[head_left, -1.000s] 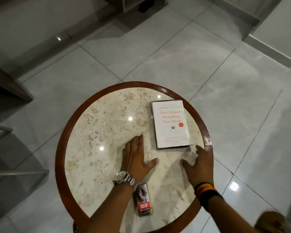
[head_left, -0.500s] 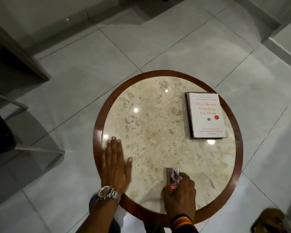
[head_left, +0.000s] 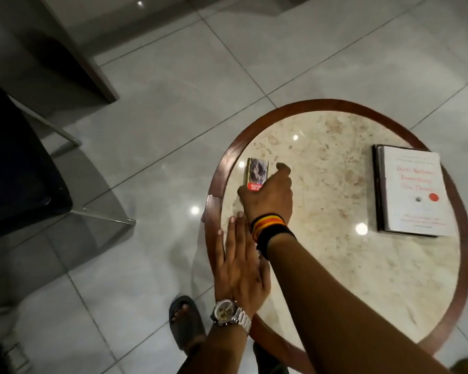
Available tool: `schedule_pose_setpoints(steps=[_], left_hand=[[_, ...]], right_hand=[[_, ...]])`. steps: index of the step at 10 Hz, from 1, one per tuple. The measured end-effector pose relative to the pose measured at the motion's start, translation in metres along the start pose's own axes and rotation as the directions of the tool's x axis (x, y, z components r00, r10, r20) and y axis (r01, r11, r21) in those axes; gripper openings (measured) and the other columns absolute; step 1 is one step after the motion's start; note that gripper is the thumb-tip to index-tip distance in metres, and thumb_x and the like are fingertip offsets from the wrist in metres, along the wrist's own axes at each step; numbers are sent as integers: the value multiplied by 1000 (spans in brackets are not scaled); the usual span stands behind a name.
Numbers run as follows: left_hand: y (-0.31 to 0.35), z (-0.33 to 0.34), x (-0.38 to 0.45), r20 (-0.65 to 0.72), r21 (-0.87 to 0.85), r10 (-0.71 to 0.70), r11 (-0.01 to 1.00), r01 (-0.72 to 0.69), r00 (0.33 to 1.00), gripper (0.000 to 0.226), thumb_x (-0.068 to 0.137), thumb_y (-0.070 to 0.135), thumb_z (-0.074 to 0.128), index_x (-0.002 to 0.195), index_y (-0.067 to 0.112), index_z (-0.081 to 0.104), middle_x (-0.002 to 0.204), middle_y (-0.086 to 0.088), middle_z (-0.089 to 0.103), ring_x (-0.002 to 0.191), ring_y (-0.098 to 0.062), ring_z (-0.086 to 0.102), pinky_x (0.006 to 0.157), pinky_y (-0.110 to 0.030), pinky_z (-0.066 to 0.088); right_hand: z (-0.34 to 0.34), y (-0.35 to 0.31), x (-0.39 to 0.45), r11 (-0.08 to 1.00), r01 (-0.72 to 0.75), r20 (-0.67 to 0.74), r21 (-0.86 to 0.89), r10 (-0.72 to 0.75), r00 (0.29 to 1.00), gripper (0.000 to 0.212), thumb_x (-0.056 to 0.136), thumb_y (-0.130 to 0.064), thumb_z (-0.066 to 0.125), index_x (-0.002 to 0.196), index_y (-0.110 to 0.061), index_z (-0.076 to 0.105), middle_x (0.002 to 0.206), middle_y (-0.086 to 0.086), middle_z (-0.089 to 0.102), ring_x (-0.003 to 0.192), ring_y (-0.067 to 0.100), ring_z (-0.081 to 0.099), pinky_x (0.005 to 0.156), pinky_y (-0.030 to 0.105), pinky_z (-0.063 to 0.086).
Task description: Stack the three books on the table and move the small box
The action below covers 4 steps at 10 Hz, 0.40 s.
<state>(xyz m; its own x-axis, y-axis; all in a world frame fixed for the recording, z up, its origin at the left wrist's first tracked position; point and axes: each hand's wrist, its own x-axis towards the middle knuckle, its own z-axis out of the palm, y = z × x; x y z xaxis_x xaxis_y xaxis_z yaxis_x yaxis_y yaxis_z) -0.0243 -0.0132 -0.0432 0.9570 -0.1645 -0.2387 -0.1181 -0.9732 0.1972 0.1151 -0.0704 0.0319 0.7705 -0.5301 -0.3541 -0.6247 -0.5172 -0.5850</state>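
A stack of books (head_left: pixel 411 190), topped by a white one with red lettering, lies on the right side of the round marble table (head_left: pixel 335 265). The small box (head_left: pixel 257 175) sits near the table's left rim. My right hand (head_left: pixel 268 198), with a striped wristband, reaches across and grips the box's near end. My left hand (head_left: pixel 239 268), wearing a silver watch, rests flat with fingers together on the table's left rim, holding nothing. How many books lie under the white one is hard to tell.
The table has a dark wooden rim (head_left: pixel 214 201). A dark chair with metal legs (head_left: pixel 19 168) stands to the left on the tiled floor. My sandalled foot (head_left: pixel 184 319) is below the table's edge. A wooden furniture edge (head_left: pixel 79 58) runs at top left.
My right hand has carried the small box from the table's near edge to its left side. The view has swung left, and my left hand stays flat on the rim.
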Motion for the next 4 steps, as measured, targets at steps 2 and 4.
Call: schedule_pose_setpoints(steps=[2,4], left_hand=[[1,-3,-2,-106,13,-4,1000,6,994,80,96,50,50,161,4,41,173,-18,29,163,-33,7,131,-55,16],[0,-1,0,-127,-65,-29,998,21,991,76,104,47,27,170,9,22,179,-11,18,167,-28,16,135,-53,12]], right_hand=[[14,0,20,998,51,-45,-21,-52,998,94,74,-30,81,150,-15,30,142,12,50,126,35,54,95,42,50],[-18,20,0,982,80,12,170,-84,996,102,75,-43,84,155,-19,25,146,9,49,129,27,54,107,45,48]])
